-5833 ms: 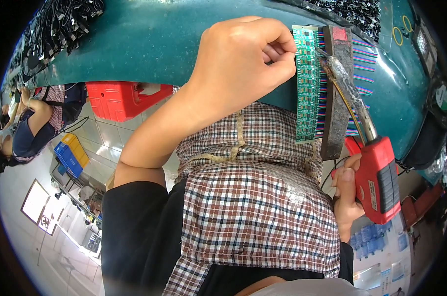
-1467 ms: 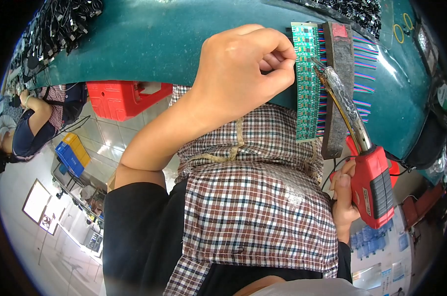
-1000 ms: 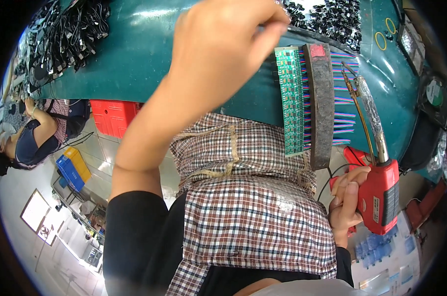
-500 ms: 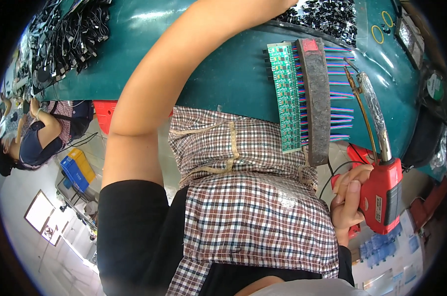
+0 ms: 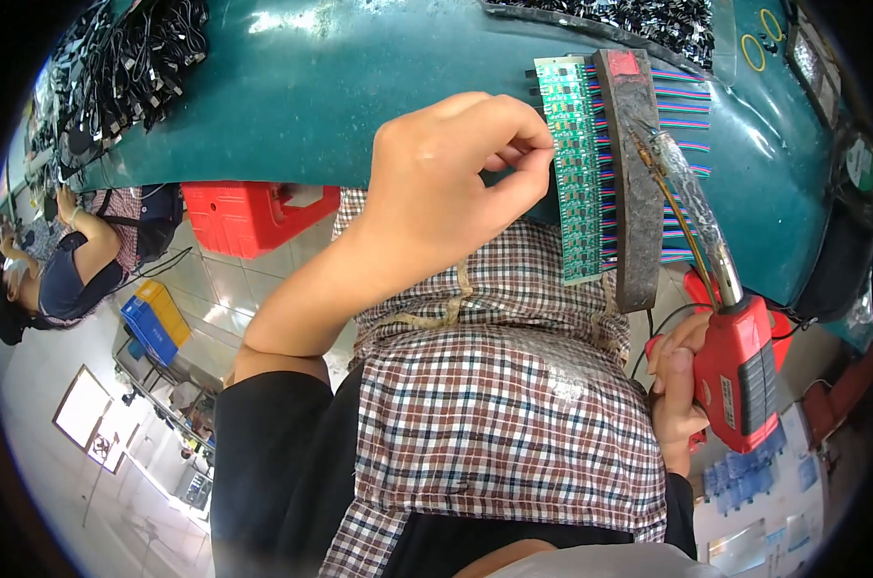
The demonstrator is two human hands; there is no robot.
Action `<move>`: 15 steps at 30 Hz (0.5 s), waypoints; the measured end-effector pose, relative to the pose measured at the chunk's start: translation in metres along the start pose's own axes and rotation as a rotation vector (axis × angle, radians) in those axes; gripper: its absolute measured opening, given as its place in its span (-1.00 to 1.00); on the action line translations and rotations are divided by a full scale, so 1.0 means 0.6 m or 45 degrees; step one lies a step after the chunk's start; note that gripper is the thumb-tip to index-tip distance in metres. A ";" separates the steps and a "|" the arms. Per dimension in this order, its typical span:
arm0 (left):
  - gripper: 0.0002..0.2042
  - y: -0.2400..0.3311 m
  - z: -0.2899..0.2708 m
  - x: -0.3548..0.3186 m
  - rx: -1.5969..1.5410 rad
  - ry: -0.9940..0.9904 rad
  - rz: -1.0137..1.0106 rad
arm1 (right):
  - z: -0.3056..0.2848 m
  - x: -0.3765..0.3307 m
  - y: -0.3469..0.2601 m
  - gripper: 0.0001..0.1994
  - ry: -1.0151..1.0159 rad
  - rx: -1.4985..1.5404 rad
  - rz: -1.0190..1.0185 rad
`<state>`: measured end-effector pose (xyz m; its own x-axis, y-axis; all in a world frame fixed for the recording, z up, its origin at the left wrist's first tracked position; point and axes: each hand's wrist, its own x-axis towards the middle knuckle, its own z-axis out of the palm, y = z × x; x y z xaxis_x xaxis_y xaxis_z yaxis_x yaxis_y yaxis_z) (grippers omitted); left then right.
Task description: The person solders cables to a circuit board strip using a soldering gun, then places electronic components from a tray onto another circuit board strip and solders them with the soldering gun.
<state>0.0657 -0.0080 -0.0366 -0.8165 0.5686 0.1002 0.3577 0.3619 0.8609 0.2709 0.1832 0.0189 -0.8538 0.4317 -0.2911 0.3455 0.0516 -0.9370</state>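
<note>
My left hand (image 5: 456, 178) is closed in a pinch at the left edge of a long green circuit board panel (image 5: 576, 193). Whatever its fingertips hold is too small or hidden to make out. A few black parts stick out from the panel's far left edge. Across the right side of the panel lies a dark, worn bar (image 5: 637, 212) with a red patch at its far end. Thin multicoloured wires (image 5: 682, 108) run out from under it to the right. In my right hand (image 5: 675, 380) is a red soldering gun (image 5: 735, 385), its tip angled over the bar.
Many small black parts (image 5: 638, 24) lie in a dark-edged tray at the back. A heap of black cables (image 5: 152, 67) sits far left on the green table (image 5: 292, 106). Yellow rings (image 5: 752, 53) lie far right. A red plastic stool (image 5: 239, 217) and another person (image 5: 85, 246) are at the left.
My left hand has come back from the tray of black parts to the panel's left edge. The soldering gun's tip has shifted left over the bar.
</note>
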 end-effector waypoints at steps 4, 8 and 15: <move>-0.88 -0.005 0.008 -0.004 0.013 0.050 -0.003 | -0.028 -0.001 0.010 -0.89 -0.189 -0.410 -0.107; -0.88 -0.007 0.011 -0.005 0.029 0.051 0.007 | -0.027 0.000 0.007 -0.90 -0.246 -0.462 -0.151; -0.87 -0.012 0.011 -0.005 0.107 0.049 0.052 | -0.026 -0.018 0.015 -0.87 -0.193 -0.669 -0.093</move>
<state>0.0687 -0.0074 -0.0463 -0.8169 0.5556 0.1547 0.4261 0.4007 0.8111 0.2893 0.1930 0.0169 -0.9160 0.2776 -0.2896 0.3978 0.5359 -0.7447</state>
